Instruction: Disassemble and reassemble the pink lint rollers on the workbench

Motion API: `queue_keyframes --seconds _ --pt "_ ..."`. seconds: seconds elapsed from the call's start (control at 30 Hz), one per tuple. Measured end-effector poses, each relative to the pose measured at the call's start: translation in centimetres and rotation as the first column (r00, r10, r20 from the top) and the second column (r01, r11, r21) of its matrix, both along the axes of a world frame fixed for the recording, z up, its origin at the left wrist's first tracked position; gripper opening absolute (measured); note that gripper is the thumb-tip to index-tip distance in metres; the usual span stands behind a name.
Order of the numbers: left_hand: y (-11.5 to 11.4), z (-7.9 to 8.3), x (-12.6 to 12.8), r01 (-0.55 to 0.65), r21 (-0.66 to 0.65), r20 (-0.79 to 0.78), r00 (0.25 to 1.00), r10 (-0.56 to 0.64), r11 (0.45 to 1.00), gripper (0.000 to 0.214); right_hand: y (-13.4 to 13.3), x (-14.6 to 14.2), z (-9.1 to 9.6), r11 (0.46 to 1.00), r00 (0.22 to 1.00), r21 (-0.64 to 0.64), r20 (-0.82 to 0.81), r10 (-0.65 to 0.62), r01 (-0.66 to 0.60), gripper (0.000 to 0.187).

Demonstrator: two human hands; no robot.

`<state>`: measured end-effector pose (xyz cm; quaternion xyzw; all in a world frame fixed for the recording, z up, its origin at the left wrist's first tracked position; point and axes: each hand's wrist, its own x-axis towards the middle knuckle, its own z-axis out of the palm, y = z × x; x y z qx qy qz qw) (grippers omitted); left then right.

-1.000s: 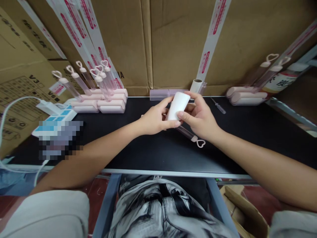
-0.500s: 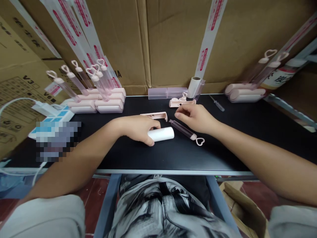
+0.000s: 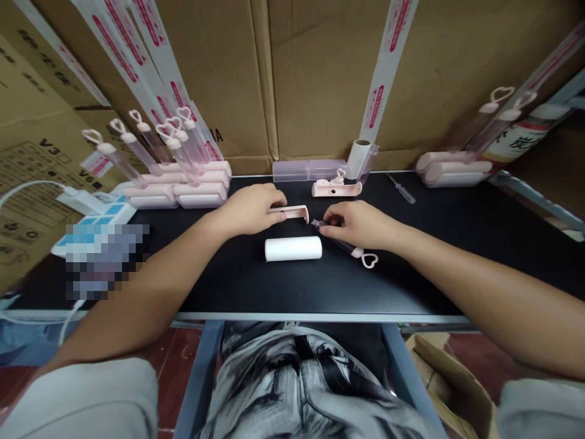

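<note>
My left hand [image 3: 256,208] is closed on the left end of a pink lint roller casing piece [image 3: 298,212] with a hooked right end. In front of it a white lint roller refill [image 3: 293,249] lies untouched on its side. My right hand [image 3: 361,224] bends over a translucent lint roller handle [image 3: 355,250] with a heart-shaped loop, thumb and fingers pinching near its narrow tip. Part of the handle is hidden under that hand. Behind, another pink casing piece [image 3: 337,189] lies with a small heart-shaped part on it.
Assembled pink lint rollers [image 3: 201,194] stand at the left, others [image 3: 457,174] at the right. Clear lilac covers [image 3: 311,171] and an upright white roll [image 3: 358,160] line the cardboard. A small screwdriver [image 3: 401,188] lies right. A power strip [image 3: 98,219] sits far left.
My left hand has let go of the white refill and moved back to the pink casing piece. My right hand has come forward and down onto the handle.
</note>
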<state>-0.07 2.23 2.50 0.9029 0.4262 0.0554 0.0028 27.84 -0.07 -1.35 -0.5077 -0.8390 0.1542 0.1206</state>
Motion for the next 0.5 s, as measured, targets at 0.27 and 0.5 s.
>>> queue_keyframes --seconds 0.27,0.5 --pt "0.6 -2.8 2.2 -0.037 0.081 -0.282 0.958 0.059 0.996 0.05 -0.1 -0.2 -0.2 0.999 1.0 -0.033 0.027 0.001 0.0 0.022" --pt "1.7 -2.8 1.2 -0.039 -0.238 0.287 0.952 0.108 0.97 0.032 -0.4 -0.4 -0.1 0.995 0.981 0.101 -0.194 0.004 0.016 0.022"
